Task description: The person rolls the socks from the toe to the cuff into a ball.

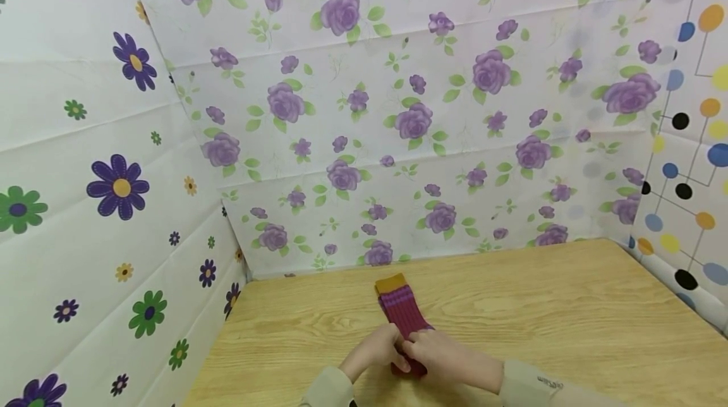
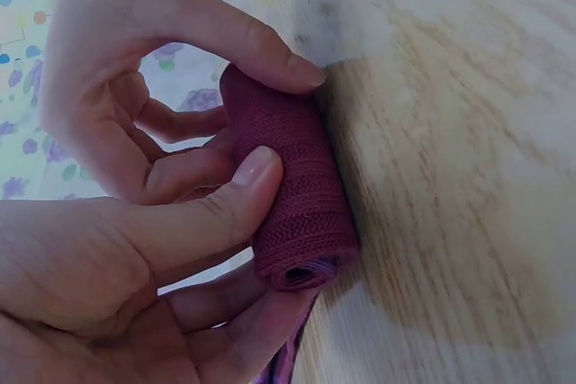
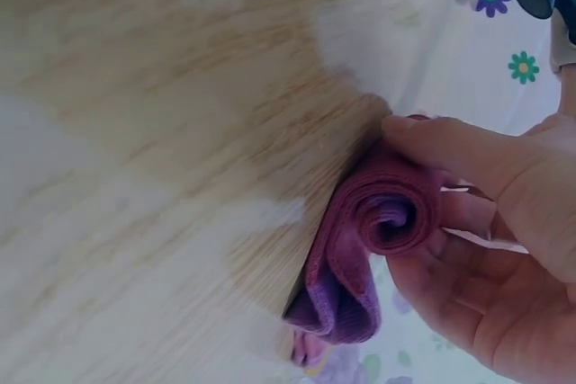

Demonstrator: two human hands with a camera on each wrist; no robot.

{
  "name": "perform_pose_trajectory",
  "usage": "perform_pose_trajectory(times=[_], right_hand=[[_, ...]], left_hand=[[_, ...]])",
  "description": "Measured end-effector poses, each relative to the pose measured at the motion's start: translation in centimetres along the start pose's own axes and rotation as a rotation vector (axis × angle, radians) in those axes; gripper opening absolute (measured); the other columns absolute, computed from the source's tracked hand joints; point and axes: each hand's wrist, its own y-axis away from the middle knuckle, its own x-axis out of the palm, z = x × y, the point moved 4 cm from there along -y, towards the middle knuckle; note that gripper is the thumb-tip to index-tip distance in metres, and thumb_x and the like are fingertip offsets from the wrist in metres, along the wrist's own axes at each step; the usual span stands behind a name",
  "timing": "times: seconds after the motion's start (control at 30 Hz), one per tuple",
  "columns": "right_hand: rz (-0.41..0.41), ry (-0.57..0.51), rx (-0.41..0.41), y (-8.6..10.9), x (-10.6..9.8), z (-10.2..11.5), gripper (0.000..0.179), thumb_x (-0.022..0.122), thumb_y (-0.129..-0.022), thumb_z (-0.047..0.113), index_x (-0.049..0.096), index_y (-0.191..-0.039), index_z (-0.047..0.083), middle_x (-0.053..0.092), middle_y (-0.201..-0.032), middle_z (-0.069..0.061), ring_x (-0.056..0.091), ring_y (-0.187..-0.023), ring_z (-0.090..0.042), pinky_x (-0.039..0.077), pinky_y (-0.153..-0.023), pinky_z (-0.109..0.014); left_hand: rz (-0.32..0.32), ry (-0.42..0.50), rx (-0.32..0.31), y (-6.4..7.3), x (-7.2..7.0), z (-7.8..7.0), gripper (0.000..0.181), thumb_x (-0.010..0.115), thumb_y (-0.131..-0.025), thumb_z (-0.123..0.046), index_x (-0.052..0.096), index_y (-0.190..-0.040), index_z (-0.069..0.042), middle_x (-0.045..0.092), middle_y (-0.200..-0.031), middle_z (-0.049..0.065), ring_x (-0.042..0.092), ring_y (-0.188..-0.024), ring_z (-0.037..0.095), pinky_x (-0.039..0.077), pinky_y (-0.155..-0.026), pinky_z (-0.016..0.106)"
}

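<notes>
A maroon ribbed sock [image 1: 400,307] with purple stripes and a mustard cuff lies on the wooden table, its cuff towards the back wall. Its near end is wound into a roll [image 2: 292,177], whose spiral shows at the ends. My left hand [image 1: 375,350] grips the roll at its left end, thumb on top in the left wrist view. At the other end my right hand [image 3: 504,222] pinches the roll between thumb and fingers. A flat purple-lined stretch of sock runs out from the roll in the right wrist view. Whether it is one sock or two layered is unclear.
The wooden tabletop [image 1: 540,306] spreads around both hands. Behind it hangs a white cloth [image 1: 364,122] with purple roses. Flower-printed cloth [image 1: 74,230] stands at the left, dotted cloth [image 1: 688,160] at the right.
</notes>
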Motion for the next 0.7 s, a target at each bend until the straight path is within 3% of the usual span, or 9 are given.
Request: perform_pose_trajectory(times=[0.13, 0.23, 0.33, 0.5, 0.7], right_hand=[[-0.018, -0.001, -0.025, -0.1, 0.2, -0.4, 0.035, 0.085, -0.067, 0.02, 0.063, -0.094, 0.015, 0.055, -0.078, 0.009, 0.041, -0.067, 0.002, 0.035, -0.059, -0.014], [-0.03, -0.006, -0.025, -0.4, 0.3, -0.6, 0.034, 0.085, -0.062, 0.016, 0.058, -0.082, 0.016, 0.047, -0.07, 0.012, 0.034, -0.062, 0.001, 0.029, -0.055, -0.014], [-0.024, -0.028, -0.016, -0.6, 0.3, -0.7, 0.035, 0.085, -0.06, 0.012, 0.054, -0.075, 0.016, 0.04, -0.065, 0.013, 0.03, -0.059, 0.0, 0.025, -0.052, -0.014], [-0.001, -0.081, -0.012, -0.8, 0.3, -1.0, 0.033, 0.083, -0.059, 0.007, 0.054, -0.072, 0.016, 0.039, -0.063, 0.014, 0.031, -0.058, 0.001, 0.027, -0.052, -0.013], [0.022, -0.152, 0.019, -0.8, 0.3, -1.6, 0.033, 0.082, -0.06, 0.007, 0.052, -0.071, 0.015, 0.037, -0.066, 0.014, 0.032, -0.061, 0.001, 0.028, -0.054, -0.014]], left_hand=[[-0.023, -0.022, 0.004, 0.1, 0.0, 0.0, 0.013, 0.084, -0.066, -0.002, 0.075, -0.074, 0.001, 0.064, -0.061, -0.001, 0.036, -0.054, 0.004, 0.032, -0.053, 0.017], [-0.041, -0.023, 0.027, 0.1, 0.0, 0.1, 0.019, 0.085, -0.066, -0.002, 0.075, -0.082, -0.001, 0.072, -0.074, 0.003, 0.047, -0.062, 0.001, 0.041, -0.061, 0.017], [-0.059, 0.009, 0.02, 0.2, 0.0, 0.3, 0.025, 0.085, -0.066, -0.002, 0.071, -0.088, -0.001, 0.072, -0.08, 0.007, 0.055, -0.068, 0.003, 0.046, -0.066, 0.019], [-0.088, 0.035, -0.01, 0.3, 0.2, 0.6, 0.027, 0.085, -0.068, -0.004, 0.066, -0.088, -0.003, 0.066, -0.076, 0.007, 0.05, -0.063, 0.005, 0.044, -0.059, 0.02], [-0.081, 0.001, 0.017, 0.4, 0.2, 0.3, 0.023, 0.084, -0.07, -0.007, 0.068, -0.086, -0.006, 0.068, -0.08, 0.004, 0.052, -0.068, 0.004, 0.045, -0.063, 0.02]])
